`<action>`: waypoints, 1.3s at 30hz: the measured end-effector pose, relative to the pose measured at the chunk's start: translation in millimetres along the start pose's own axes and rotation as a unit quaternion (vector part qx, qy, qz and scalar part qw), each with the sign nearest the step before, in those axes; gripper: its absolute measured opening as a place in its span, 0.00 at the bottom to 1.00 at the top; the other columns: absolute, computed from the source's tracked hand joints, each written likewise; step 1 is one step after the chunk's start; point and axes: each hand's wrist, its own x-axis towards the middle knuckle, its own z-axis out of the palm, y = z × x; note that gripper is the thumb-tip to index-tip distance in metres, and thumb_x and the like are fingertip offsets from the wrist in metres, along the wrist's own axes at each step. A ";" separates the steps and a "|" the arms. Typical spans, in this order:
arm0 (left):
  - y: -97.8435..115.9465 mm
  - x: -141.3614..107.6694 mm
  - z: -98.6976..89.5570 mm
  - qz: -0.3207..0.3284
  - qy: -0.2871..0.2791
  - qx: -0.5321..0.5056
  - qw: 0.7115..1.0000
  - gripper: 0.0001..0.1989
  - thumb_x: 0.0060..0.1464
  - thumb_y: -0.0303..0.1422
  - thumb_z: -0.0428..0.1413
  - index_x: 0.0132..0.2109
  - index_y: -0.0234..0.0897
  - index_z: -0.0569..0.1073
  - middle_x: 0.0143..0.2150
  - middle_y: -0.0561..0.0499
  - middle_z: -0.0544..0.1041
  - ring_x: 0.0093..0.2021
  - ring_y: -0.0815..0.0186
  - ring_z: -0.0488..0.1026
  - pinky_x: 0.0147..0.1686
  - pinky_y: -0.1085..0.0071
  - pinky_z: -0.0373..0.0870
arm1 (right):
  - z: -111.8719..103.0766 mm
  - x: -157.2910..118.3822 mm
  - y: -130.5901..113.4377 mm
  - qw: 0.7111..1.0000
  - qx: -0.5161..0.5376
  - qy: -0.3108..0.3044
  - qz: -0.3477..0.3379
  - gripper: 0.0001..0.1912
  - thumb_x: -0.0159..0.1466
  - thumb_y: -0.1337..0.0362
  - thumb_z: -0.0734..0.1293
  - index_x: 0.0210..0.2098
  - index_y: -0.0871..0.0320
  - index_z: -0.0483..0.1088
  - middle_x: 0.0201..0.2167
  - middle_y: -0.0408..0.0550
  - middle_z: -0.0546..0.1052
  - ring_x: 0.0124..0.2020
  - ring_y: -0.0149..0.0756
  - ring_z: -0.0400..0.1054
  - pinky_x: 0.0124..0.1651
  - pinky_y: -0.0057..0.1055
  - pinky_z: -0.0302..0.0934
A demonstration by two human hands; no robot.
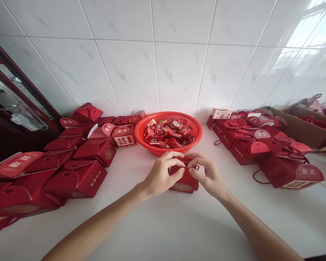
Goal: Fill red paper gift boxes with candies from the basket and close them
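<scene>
A small red gift box (183, 186) with a gold pattern on its front stands on the white table in front of me. My left hand (164, 172) curls over its top left, thumb and fingers pinching the upper flap. From the other side my right hand (205, 170) grips the top right of the same box in a like pinch. Both hands cover much of the lid, so how its flaps sit is partly hidden. Just behind the box is a red plastic basket (141, 139) heaped with red-wrapped candies (170, 134).
Several red gift boxes (77, 177) crowd the left side. More boxes with cord handles (290, 170) stand in rows at the right, beside an open cardboard carton (301, 125). A white tiled wall (179, 72) closes off the back; a dark door (13, 98) is at far left.
</scene>
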 end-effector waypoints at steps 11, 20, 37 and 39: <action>3.7 0.5 1.0 -0.015 0.001 -0.012 1.000 0.05 0.57 0.31 0.58 0.37 0.40 0.80 0.54 0.46 0.79 0.56 0.57 0.76 0.57 0.59 0.73 | 6.6 -1.1 -1.2 0.999 -0.008 0.029 -0.013 0.05 0.60 0.63 0.68 0.28 0.52 0.75 0.51 0.50 0.77 0.54 0.47 0.70 0.57 0.46 0.62; 5.1 -0.9 4.9 -0.002 0.017 0.006 1.000 0.05 0.56 0.29 0.58 0.35 0.40 0.79 0.54 0.46 0.78 0.56 0.57 0.75 0.58 0.60 0.72 | 7.5 -2.1 -4.3 1.000 0.008 0.022 0.007 0.05 0.59 0.64 0.68 0.27 0.53 0.75 0.53 0.50 0.77 0.55 0.49 0.69 0.58 0.47 0.61; 1.9 0.7 1.5 -0.029 -0.033 -0.026 0.999 0.08 0.61 0.34 0.56 0.36 0.40 0.79 0.58 0.45 0.76 0.60 0.56 0.73 0.62 0.58 0.69 | 4.4 -2.1 1.2 0.999 0.017 0.016 0.025 0.07 0.60 0.62 0.67 0.27 0.53 0.75 0.52 0.51 0.77 0.55 0.49 0.69 0.59 0.48 0.60; 0.9 0.8 1.7 -0.028 -0.037 -0.026 0.999 0.07 0.61 0.34 0.56 0.36 0.40 0.78 0.58 0.45 0.76 0.60 0.55 0.72 0.62 0.57 0.69 | 4.2 -2.1 1.2 0.999 0.018 0.018 0.020 0.06 0.60 0.62 0.67 0.27 0.53 0.75 0.52 0.51 0.77 0.55 0.49 0.69 0.58 0.47 0.60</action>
